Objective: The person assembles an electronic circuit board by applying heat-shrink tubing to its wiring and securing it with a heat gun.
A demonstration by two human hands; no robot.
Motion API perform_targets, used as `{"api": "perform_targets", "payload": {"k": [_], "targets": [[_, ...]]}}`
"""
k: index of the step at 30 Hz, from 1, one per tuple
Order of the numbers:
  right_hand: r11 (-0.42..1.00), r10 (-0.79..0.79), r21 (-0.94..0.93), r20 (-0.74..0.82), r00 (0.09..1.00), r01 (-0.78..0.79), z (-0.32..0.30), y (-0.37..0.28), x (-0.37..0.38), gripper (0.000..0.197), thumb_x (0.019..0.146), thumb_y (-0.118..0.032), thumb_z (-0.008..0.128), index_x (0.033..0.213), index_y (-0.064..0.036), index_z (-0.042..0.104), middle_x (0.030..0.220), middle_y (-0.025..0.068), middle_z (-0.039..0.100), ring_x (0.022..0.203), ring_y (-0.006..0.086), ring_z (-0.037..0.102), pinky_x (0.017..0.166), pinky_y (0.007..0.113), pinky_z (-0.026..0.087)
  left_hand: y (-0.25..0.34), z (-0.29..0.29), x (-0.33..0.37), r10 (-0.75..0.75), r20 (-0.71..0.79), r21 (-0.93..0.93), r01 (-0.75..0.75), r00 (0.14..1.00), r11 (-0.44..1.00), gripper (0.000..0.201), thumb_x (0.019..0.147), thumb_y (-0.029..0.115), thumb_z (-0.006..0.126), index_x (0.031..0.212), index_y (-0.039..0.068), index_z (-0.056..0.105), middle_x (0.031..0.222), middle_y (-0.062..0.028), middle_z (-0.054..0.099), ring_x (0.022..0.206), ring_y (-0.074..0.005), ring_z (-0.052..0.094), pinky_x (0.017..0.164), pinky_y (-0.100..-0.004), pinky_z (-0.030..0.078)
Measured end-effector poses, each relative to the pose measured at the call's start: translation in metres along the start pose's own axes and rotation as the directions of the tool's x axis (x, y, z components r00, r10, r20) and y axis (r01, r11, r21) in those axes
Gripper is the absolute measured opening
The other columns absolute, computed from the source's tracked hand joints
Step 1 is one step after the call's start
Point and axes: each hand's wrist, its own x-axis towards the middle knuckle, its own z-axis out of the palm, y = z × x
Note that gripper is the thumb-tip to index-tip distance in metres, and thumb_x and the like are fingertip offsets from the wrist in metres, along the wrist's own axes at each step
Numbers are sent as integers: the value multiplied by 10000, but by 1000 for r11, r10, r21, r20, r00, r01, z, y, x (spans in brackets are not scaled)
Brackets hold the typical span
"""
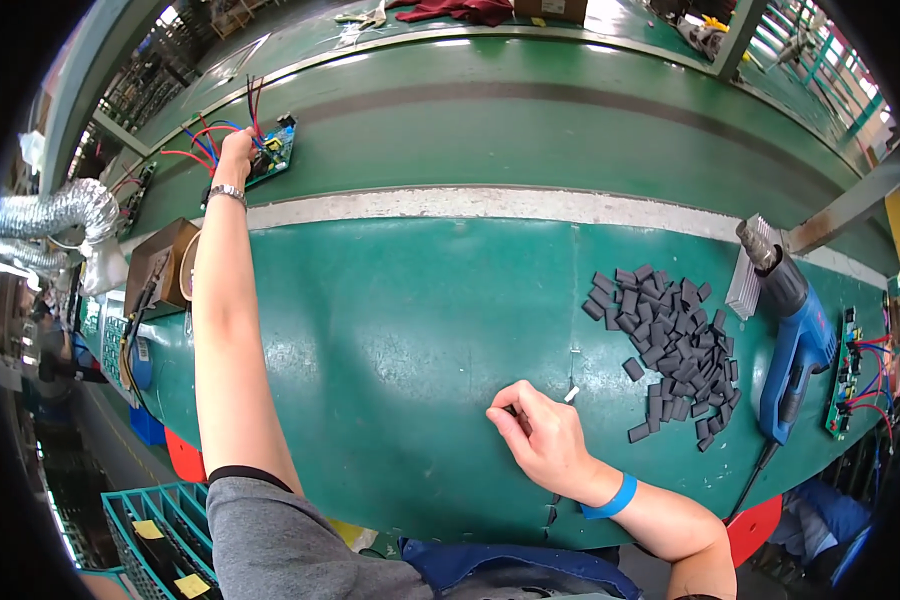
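slantwise, circuit board (282, 153), long axis rising rightward, left hand (236, 153) against it

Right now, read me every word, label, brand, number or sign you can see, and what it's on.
No text is readable.
Circuit board at the left hand: any print is too small.
Blue heat gun: any marking is too small.
Cardboard box, top edge: label too blurred.
Yellow notes, lower left: any writing is too small.

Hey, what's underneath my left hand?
Under your bare left hand is a blue-green circuit board with thin red, blue and black wires. Your hand covers part of it, so components there, and exactly what it grips, can't be seen.
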Motion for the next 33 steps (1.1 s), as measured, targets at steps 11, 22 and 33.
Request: {"api": "perform_targets", "payload": {"k": [11,22,33], "targets": [[996,-72,55,-44,996,75,-3,1,-7,110,916,-107,601,882,-34,526,655,102,551,540,234,544,510,353,420,81,19,-240,502,82,401,-490,861,774,322,849,319,674,977,27,718,852,-82,736,754,-154,704,735,-300,532],[944,-1,295,-443,897,147,-12,9,-10,171,975,-178,547,901,-32,499,674,23,461,600,95,413,539,276,363,81,-38,-482,321,220,-283,-255,921,925,205,951,179,611,1029,-10,626,932,-52,672,817,-93,639,739,-231,519],[919,-82,262,-605,792,296,-39,16,11,188,984,-216,549,927,-38,532,743,-12,489,686,70,437,615,237,392,55,3,-567,450,460,-401,-273,765,874,113,956,71,576,1011,-27,588,965,-55,656,883,-103,623,797,-251,506]]}}
